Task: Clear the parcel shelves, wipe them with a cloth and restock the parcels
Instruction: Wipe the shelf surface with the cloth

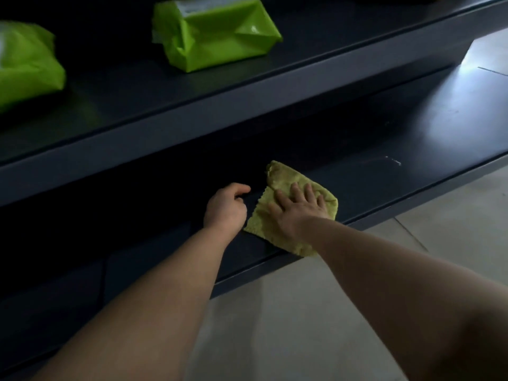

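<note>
A yellow-green cloth (pixel 277 178) lies spread on the dark lower shelf (pixel 384 171), near its front edge. My right hand (pixel 298 209) presses flat on the cloth with its fingers spread. My left hand (pixel 225 207) sits just left of the cloth on the same shelf, fingers loosely curled and holding nothing. Two bright green parcels rest on the upper shelf (pixel 275 86): one (pixel 217 34) at the centre, another (pixel 26 67) at the far left, cut off by the frame.
A pale smear (pixel 390 160) marks the lower shelf to the right of the cloth. Grey tiled floor (pixel 316 312) lies in front of the shelving. The left part of the lower shelf is in deep shadow.
</note>
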